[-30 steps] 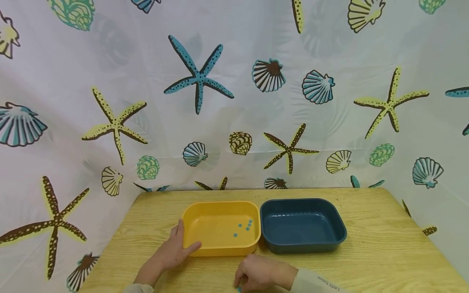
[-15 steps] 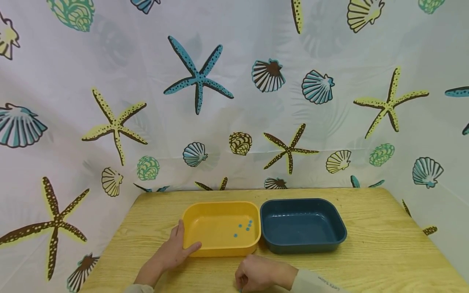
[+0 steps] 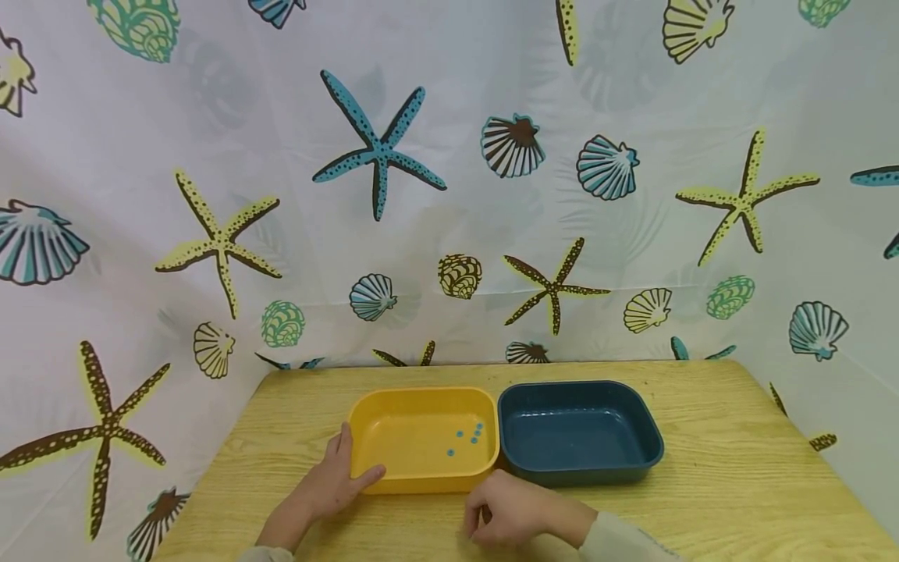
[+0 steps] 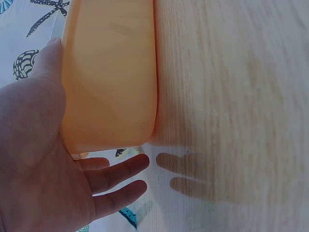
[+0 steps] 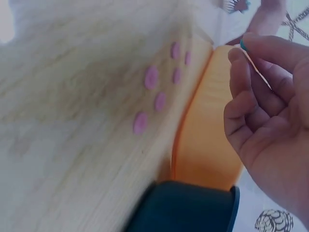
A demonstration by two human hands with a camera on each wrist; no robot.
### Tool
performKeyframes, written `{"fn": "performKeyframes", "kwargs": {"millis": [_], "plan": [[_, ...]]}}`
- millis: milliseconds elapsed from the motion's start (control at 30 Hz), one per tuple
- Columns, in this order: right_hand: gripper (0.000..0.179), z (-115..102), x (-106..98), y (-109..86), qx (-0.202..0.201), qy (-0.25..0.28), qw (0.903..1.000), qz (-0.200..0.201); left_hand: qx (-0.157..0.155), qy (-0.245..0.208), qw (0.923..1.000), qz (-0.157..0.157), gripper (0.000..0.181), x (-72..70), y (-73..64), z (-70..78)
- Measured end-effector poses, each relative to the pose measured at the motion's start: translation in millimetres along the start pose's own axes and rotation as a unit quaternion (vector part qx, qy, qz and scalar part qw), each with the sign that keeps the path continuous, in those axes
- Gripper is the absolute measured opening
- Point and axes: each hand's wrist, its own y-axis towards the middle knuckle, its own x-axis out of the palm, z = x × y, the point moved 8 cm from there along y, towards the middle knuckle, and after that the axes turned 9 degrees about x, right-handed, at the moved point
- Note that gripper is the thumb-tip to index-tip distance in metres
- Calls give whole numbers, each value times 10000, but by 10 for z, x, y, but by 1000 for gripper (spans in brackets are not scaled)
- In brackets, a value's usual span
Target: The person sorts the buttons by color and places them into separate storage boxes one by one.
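The tiny teal piece [image 5: 243,45] sits right at the fingertips of my right hand [image 3: 516,507], over the tabletop [image 3: 737,484] in front of me; only my right wrist view shows it, since my own hand hides it from above. With my body at 6 o'clock, the yellow tray [image 3: 414,485] lies at 10 to 11 o'clock from it.

To handle this well, I judge that a light, square pinch suits so small a piece: too hard a squeeze could make it spring out. I'd keep my knuckles above the tray's rim and loosen only with my fingertips low over a flat surface, so it neither bounces nor rolls.

My right hand is drawn in, two fingertips nearly meeting on the piece and the other fingers bent toward the palm. My left hand is spread, its fingers fairly straight, resting against the tray's 9 o'clock end with the thumb over the rim at about 7; light steadying pressure should do.

Inside the tray, toward 3 o'clock, lie five blue discs [image 3: 474,440]. The navy tray [image 3: 583,474] stands just beside the yellow one, at 1 to 2 o'clock from my right hand. In my right wrist view, six pink discs [image 5: 151,77] lie at 8 o'clock from the piece. A shell-and-starfish cloth [image 3: 435,62] hangs at 12.
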Motion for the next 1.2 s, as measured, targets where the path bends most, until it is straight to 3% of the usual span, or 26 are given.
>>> {"fn": "performKeyframes", "kwargs": {"millis": [133,267,467,800,1200], "plan": [[9,66,-90,-49,146,471,9988,61,13,37,10000,19,106,2,1,-1],[7,121,-202,-82,140,486,9982,331,16,69,10000,18,106,13,4,-15],[6,224,-375,-123,407,950,9928,604,62,104,9999,66,107,12,13,-30],[6,395,-619,-180,889,1096,9842,1066,88,73,9999,91,109,-1,4,-10],[8,589,-834,-140,1094,1335,9710,1652,49,92,9999,76,108,2,4,-12]]}}
